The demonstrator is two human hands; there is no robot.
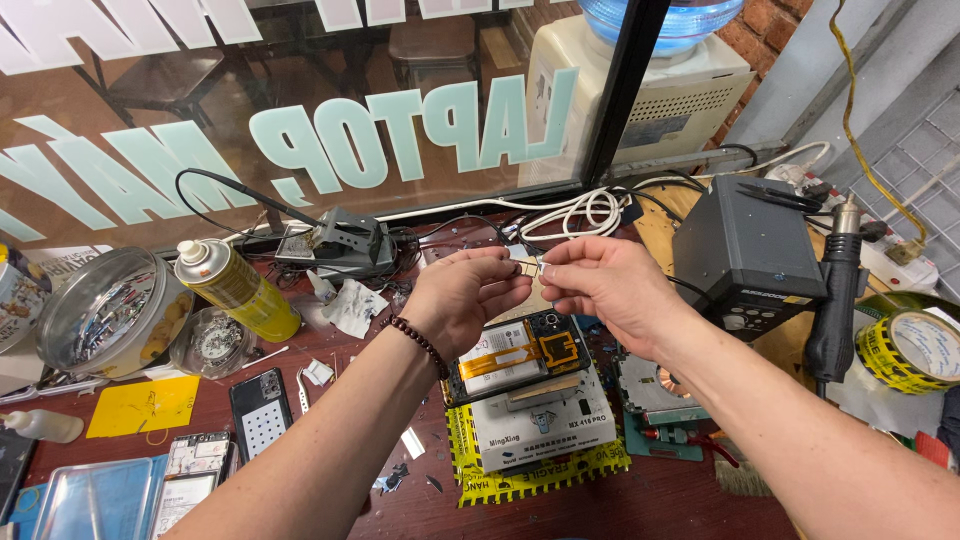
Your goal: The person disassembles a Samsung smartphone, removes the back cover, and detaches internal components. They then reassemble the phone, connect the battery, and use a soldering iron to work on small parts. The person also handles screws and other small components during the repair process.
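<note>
Head view: your left hand (468, 297) and right hand (600, 280) meet above the cluttered surface (640, 500), fingertips pinched together on a small pale strip (527, 257), held over an opened phone (518, 355) resting on a white box (545, 425); a yellow spray can (238, 288) lies left.

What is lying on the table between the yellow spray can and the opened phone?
In the head view, between the yellow spray can and the opened phone lie a crumpled white wipe and the left hand above.
</note>
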